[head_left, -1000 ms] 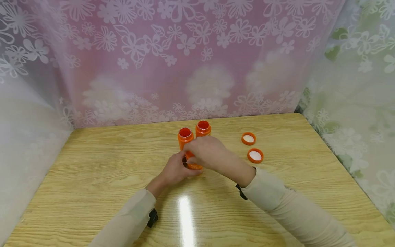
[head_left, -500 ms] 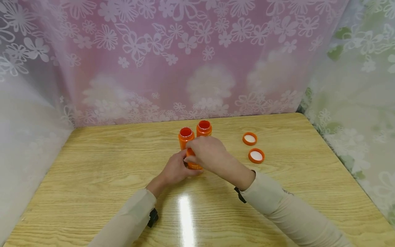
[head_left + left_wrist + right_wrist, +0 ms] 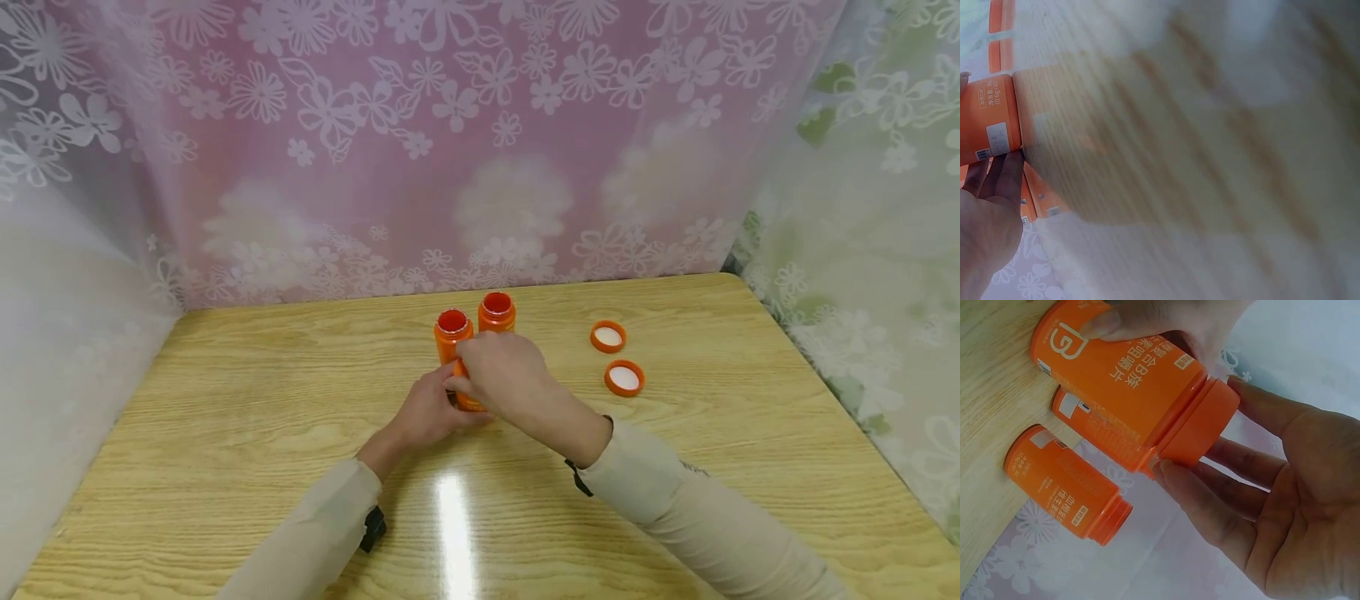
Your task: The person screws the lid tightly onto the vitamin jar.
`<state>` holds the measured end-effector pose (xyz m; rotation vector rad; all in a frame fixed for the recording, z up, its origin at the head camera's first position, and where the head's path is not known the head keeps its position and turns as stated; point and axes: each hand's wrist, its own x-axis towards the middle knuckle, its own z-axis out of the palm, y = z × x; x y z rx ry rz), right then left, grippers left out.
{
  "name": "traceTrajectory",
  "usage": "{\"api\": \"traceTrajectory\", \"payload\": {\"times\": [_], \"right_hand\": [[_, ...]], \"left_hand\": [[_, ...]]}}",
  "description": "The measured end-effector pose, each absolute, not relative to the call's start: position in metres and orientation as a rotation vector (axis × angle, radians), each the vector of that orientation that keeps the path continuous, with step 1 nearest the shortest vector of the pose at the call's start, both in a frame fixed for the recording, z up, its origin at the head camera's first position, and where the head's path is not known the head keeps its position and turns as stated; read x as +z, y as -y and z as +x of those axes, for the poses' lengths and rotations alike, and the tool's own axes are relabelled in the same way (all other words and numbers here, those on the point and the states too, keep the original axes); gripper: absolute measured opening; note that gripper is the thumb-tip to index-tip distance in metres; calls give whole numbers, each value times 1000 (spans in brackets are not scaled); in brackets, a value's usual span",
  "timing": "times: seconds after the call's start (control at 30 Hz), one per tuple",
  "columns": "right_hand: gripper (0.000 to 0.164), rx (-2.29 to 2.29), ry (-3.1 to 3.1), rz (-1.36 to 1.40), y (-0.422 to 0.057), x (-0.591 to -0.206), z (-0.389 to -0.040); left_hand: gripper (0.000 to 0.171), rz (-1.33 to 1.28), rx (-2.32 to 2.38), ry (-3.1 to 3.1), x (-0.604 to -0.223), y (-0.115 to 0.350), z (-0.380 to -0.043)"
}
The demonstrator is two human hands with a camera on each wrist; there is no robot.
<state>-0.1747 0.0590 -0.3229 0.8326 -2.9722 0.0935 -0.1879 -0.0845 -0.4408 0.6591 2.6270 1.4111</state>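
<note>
My left hand (image 3: 423, 412) grips the lower body of an orange pill bottle (image 3: 1125, 381) with white lettering and a large B. The bottle stands on the wooden table. Its orange cap (image 3: 1200, 425) sits on the neck, and the fingers of my right hand (image 3: 506, 375) are curled round that cap from above. Just behind stand two more orange bottles, a left one (image 3: 453, 337) and a right one (image 3: 497, 312), both uncapped with red inner walls showing. In the head view my right hand covers much of the held bottle.
To the right, a far loose cap (image 3: 608, 337) and a nearer loose cap (image 3: 624, 378) lie with white liners upward. A pink floral curtain (image 3: 420, 167) hangs behind the table (image 3: 262, 417), with pale floral cloth at both sides.
My right hand has turned slightly at the cap, its wrist shifting a little left and down. The left hand keeps its hold on the bottle, and the other bottles and caps stay put.
</note>
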Motion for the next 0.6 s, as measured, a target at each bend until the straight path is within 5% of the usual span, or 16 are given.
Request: {"api": "traceTrajectory", "payload": {"times": [0.27,0.6], "right_hand": [[48,83,3102,777,-63,-314,-176],[36,152,2985,1580,-80,-300,-196]], "left_hand": [[41,606,1472,-2570,-442,84,-188],[46,588,1439,-2586,-441,85,-187]]}}
